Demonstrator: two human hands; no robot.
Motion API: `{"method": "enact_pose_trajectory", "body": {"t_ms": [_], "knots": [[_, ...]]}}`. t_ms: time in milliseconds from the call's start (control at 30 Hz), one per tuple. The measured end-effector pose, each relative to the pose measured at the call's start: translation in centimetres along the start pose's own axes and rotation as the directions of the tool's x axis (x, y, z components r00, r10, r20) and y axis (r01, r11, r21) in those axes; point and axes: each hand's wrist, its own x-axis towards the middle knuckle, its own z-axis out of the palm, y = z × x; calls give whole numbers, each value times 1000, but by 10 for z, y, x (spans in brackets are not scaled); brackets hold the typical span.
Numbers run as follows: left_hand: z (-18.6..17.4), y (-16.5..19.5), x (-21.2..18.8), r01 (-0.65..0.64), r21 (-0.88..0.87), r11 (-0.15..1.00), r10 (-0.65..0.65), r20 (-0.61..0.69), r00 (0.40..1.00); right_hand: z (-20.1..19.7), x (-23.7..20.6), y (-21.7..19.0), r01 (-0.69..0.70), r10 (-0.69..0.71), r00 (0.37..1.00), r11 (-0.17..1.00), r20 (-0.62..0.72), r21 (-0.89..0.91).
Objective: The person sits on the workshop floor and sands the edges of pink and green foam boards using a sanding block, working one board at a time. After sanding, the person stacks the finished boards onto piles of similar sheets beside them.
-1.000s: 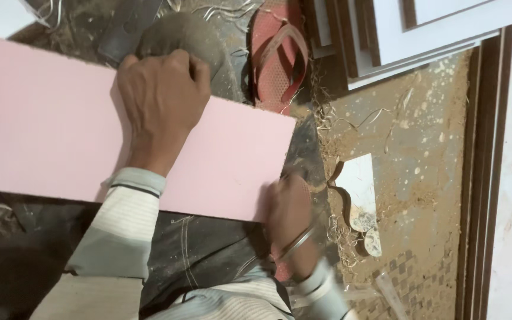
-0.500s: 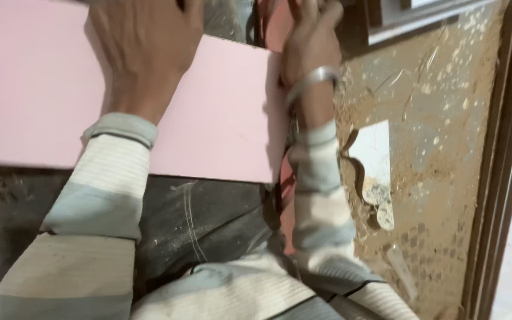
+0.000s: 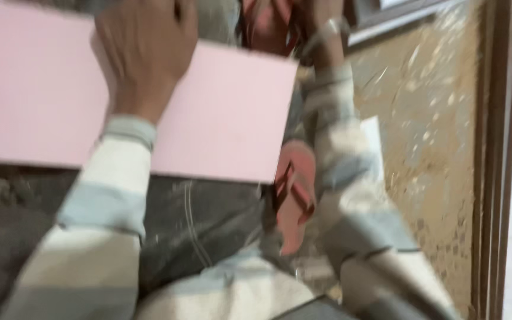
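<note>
My left hand lies palm down on the pink board, fingers spread flat, pressing rather than gripping. The board rests across my lap. My right arm stretches forward past the board's right edge; right hand mostly cropped, grip unreadable. Red sandal below that edge.

No packages, labels, signs or screens show around the pink board; its face is plain, and the rest of the view is blurred.
</note>
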Motion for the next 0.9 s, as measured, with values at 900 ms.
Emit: {"method": "enact_pose_trajectory", "body": {"t_ms": [900], "knots": [[-130,8,-144,784,-621,12,-936,267,227,-56,-167,-37,-127,-224,702,895,677,427]]}}
